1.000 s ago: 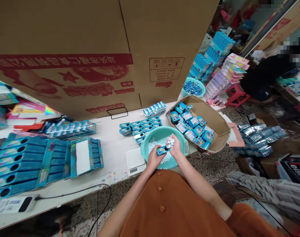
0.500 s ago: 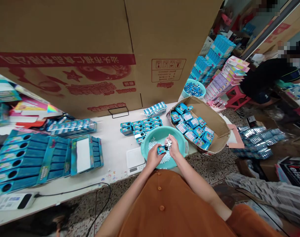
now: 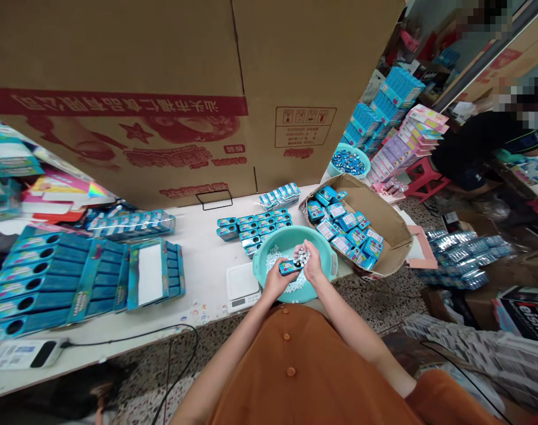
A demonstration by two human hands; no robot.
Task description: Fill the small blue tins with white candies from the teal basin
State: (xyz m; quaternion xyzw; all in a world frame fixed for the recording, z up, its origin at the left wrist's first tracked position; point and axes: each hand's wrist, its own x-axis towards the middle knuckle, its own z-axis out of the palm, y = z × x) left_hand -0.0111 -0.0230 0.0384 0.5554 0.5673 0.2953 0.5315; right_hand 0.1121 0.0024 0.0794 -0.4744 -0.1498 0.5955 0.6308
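My left hand [image 3: 275,283] is closed around a small blue candy box [image 3: 289,267], held over a turquoise basin [image 3: 260,260]. White candies [image 3: 274,255] lie loose in the basin. Right beside the box, my right hand [image 3: 312,263] is cupped round a heap of white candies [image 3: 301,257], close to the box's dark round opening. Rows of similar small blue boxes [image 3: 264,223] stand just behind the basin. To its left sits a white digital scale [image 3: 243,285].
An open carton [image 3: 395,236] of blue boxes stands right of the basin. Blue display boxes [image 3: 42,283] and a label device [image 3: 27,353] with a cable occupy the table's left. A large cardboard carton [image 3: 162,53] walls the back. A person [image 3: 476,141] sits at far right.
The blue candy box has turned more level in my left hand. My right hand has come closer, with more candies showing in its cupped fingers. The view has shifted slightly.
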